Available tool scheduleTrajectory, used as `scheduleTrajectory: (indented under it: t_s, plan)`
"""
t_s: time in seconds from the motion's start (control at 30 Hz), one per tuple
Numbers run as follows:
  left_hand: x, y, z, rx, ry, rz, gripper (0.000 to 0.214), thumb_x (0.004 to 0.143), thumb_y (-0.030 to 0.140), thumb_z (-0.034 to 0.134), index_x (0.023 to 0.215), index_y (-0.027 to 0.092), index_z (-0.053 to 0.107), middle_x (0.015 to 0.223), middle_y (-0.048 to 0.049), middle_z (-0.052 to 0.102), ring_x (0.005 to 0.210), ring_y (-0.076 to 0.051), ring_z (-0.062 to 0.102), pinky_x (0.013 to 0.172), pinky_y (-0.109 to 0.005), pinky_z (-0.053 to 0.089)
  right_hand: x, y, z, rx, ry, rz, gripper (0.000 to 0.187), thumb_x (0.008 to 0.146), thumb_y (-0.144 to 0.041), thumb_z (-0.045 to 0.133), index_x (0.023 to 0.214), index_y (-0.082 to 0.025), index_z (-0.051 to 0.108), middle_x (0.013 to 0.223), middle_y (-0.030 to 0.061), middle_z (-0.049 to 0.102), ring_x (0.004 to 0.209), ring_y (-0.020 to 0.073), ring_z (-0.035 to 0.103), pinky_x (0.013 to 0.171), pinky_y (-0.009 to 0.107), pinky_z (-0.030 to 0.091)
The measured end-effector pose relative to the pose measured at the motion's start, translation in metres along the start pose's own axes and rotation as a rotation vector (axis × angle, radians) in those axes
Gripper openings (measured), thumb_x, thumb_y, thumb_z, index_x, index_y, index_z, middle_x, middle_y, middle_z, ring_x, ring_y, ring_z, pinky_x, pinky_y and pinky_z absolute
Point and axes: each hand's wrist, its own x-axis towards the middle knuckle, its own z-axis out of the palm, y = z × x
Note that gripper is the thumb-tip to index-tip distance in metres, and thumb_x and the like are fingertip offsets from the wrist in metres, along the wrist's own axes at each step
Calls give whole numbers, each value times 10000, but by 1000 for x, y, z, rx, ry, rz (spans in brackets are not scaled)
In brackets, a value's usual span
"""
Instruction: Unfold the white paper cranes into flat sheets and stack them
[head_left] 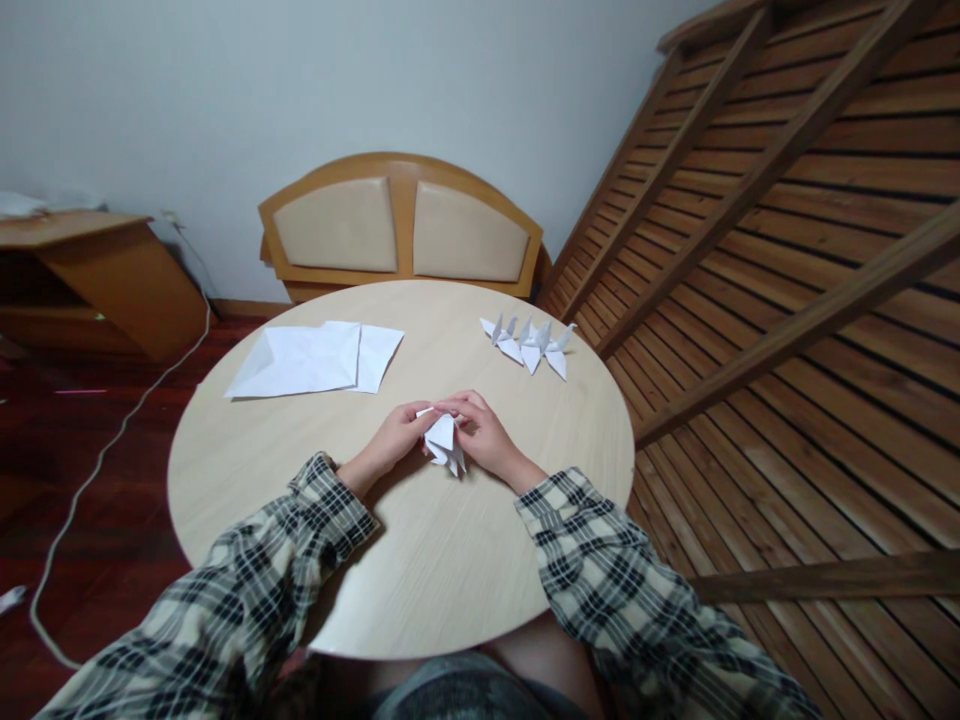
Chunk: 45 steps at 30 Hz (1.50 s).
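A small piece of folded white paper (442, 434), with several pointed flaps toward me, is held between my two hands over the middle of the round table (420, 570). My left hand (399, 436) grips its left side, fingers closed. On the right and upper edge, my right hand (481, 430) pinches it, the fingertips of both hands nearly meeting at the top. Some fingers are hidden behind the paper. Beyond my right hand stand several white origami cranes (532, 343) close together. White paper sheets (300, 358) lie overlapping past my left hand.
A wooden headboard (403, 230) with cream panels stands behind the table against the wall. On the right leans a large slatted wooden frame (787, 300). A wooden desk (97, 270) is at the left, and a white cable (112, 440) runs over the dark red floor.
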Motion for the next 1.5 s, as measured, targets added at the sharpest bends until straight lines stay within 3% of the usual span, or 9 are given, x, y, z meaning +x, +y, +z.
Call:
scheduleTrajectory:
  t_s: [0.17,0.27,0.33,0.43,0.87,1.17,1.3,1.4,1.5]
  plan:
    - [2,-7,1,-188,-63,-21,292,830,414,685,924,139,706,767,-50,651,634,-131,545,575,-252,429,1,-4,-1,-15,52,-52,280,875,-150,621,1078,-312,727,1064,40,627,1047,187,600,850,358,542]
    - [4,-12,-1,-339,-198,-92,356,864,487,630,955,148,694,857,-84,680,754,-178,608,675,-298,488,2,-4,-2,-11,87,-6,171,881,-197,635,997,-271,736,1011,42,654,971,181,622,781,338,538]
    - [3,-12,-2,-332,-270,-99,354,859,477,651,983,147,686,906,-97,688,798,-190,622,730,-323,501,3,-4,-3,-3,121,24,70,872,-248,666,899,-236,729,950,42,658,914,178,628,757,333,529]
    - [-1,-6,0,-227,-284,-48,332,792,330,765,1047,139,669,937,-93,686,793,-173,611,744,-314,484,4,-5,-3,26,170,33,107,852,-296,701,780,-217,691,903,38,654,898,177,626,793,342,518]
    - [0,1,4,-216,-224,7,321,791,255,749,1057,146,606,866,-49,627,707,-140,574,647,-292,449,7,-2,-4,74,260,144,212,875,-368,651,733,-217,610,804,10,583,791,168,565,760,328,465]
    - [-1,1,1,-191,20,31,414,796,260,726,1173,220,557,701,26,571,591,-118,482,563,-256,339,8,0,-7,82,235,133,317,927,-436,565,711,-211,620,831,30,607,860,178,573,836,350,488]
    - [0,4,-2,-250,128,22,339,770,243,728,1087,173,630,807,-18,627,627,-115,497,577,-256,348,5,2,-5,203,171,119,181,899,-390,617,919,-225,690,1052,58,629,990,186,601,896,374,522]
    - [1,5,-2,-320,146,15,289,755,221,730,1024,145,656,827,-34,646,671,-125,539,618,-260,387,3,5,-1,245,131,103,242,857,-305,668,1092,-249,668,1179,66,602,1036,183,609,944,390,526]
    - [3,3,-2,-359,135,-6,240,757,209,721,979,128,674,852,-50,668,702,-134,571,657,-265,423,2,3,0,192,105,74,244,863,-273,659,1106,-249,661,1199,74,593,1054,188,606,938,391,537]
